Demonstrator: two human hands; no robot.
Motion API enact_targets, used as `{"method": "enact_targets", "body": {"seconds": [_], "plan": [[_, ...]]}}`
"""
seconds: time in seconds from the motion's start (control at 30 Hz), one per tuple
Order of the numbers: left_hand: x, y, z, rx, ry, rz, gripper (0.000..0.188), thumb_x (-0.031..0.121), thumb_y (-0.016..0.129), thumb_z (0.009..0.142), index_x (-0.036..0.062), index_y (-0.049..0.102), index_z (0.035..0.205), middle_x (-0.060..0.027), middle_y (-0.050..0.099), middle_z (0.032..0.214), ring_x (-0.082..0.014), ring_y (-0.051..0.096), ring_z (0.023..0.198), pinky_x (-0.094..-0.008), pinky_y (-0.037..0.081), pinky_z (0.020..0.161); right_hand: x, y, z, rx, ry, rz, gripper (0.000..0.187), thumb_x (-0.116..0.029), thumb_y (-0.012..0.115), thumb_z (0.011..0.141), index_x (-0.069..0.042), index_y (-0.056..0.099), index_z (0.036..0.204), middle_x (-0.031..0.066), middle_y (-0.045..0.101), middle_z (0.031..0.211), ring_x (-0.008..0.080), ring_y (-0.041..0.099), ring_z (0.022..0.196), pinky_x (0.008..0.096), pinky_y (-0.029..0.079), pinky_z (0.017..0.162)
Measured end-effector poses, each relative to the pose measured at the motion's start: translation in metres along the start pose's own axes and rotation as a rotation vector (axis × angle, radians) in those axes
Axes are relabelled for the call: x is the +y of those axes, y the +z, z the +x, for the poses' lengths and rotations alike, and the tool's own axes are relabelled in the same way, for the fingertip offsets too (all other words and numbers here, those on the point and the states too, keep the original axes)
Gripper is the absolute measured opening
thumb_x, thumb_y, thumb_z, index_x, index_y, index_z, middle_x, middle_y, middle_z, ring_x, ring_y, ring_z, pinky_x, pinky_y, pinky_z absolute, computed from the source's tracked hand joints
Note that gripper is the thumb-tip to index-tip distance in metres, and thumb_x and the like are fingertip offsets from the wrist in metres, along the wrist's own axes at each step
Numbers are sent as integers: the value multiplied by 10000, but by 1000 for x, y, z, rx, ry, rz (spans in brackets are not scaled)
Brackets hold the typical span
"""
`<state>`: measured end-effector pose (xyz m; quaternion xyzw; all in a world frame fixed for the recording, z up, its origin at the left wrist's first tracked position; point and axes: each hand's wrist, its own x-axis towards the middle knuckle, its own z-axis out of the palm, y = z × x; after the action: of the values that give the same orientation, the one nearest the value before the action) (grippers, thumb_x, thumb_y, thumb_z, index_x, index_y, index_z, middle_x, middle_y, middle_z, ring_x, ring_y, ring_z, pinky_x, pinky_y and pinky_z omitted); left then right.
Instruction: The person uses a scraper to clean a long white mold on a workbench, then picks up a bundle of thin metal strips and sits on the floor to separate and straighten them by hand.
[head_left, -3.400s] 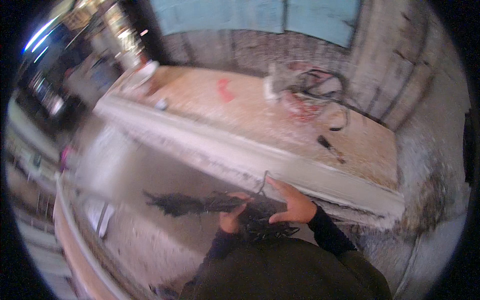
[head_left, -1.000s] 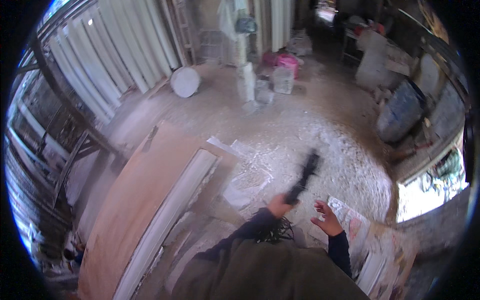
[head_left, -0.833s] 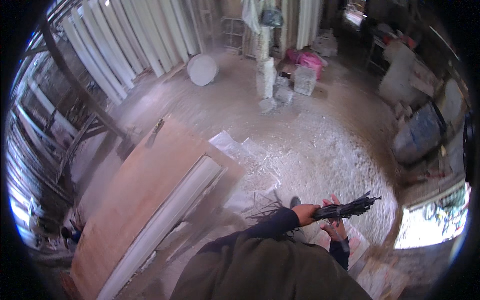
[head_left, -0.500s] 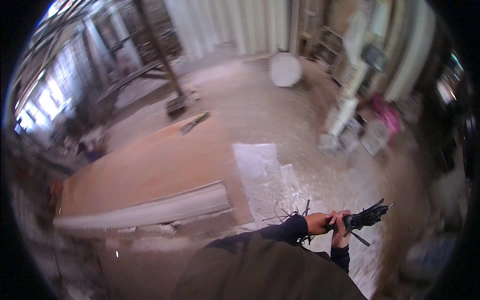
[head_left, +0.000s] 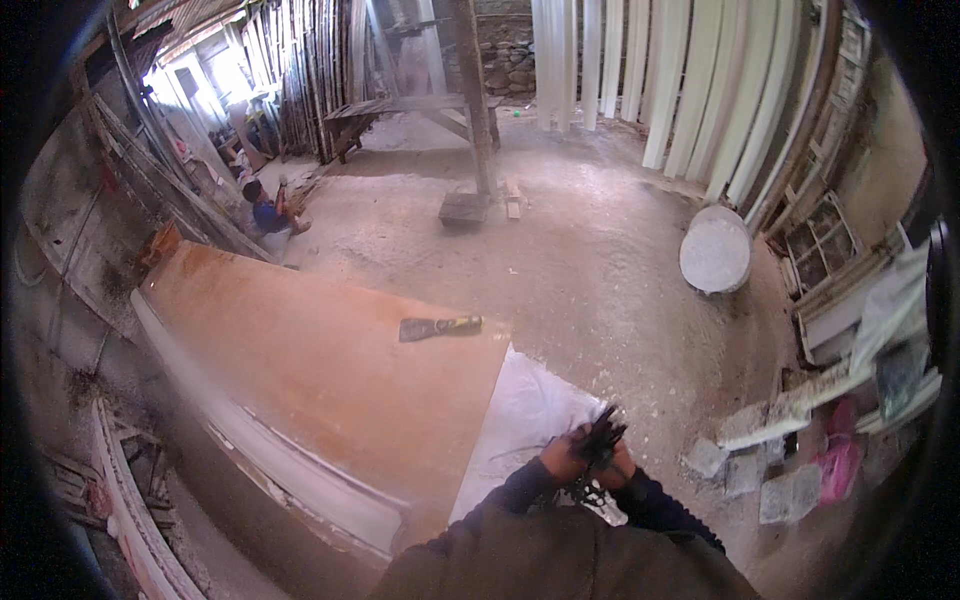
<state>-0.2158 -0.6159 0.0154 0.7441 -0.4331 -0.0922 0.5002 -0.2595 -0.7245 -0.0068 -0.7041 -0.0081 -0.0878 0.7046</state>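
A bundle of thin black strips [head_left: 602, 437] is held close in front of my body at the lower middle. My left hand [head_left: 562, 462] is closed around its left side. On the other side my right hand [head_left: 620, 466] is closed against the same bundle, its fingers partly hidden by the strips. Loose ends hang below the hands. Under and beyond them lies a white plastic sheet [head_left: 530, 398], next to a large tan board [head_left: 320, 350]. A wide-bladed scraper [head_left: 440, 328] with a yellow and black handle rests near the board's far right edge.
A long white moulding [head_left: 270, 440] runs along the board's near edge. Ahead stands a post [head_left: 474, 110] with a block at its foot. A round white drum [head_left: 715, 250] is at right, with blocks and a pink bag [head_left: 838, 470] nearer. A person [head_left: 270, 212] sits far left.
My view has swung left, bringing the seated person and the post into fuller sight. Both hands and the bundle now appear further left in the picture, and the strips point more upward.
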Motion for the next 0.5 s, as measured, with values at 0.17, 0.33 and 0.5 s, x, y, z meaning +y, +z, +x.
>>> {"method": "enact_targets", "body": {"seconds": [0.17, 0.33, 0.5], "plan": [[-45, -37, 144, -287, -204, -397, 349, 168, 574, 721, 39, 464, 1026, -197, 547, 887, -323, 541, 839, -354, 424, 689, -66, -93, 147, -58, 137, 308, 329, -328, 543, 799, -73, 432, 623, 29, 457, 607, 159, 490, 596, 315, 429, 633], [-98, -52, 252, -173, -218, -341, 355, 186, 572, 723, 49, 458, 1030, -190, 550, 877, -323, 531, 859, -350, 409, 716, -60, -136, 261, 85, 181, 452, 246, -246, 584, 775, -66, 455, 882, 58, 499, 789, 168, 510, 757, 333, 422, 756], [-233, -82, 343, -21, -368, -365, 369, 179, 571, 735, 65, 464, 1069, -159, 562, 884, -266, 543, 857, -331, 405, 723, -5, -161, 407, -162, 260, 436, 725, -127, 682, 663, -88, 252, 1245, 93, 433, 1130, 203, 436, 1037, 348, 380, 861]]}}
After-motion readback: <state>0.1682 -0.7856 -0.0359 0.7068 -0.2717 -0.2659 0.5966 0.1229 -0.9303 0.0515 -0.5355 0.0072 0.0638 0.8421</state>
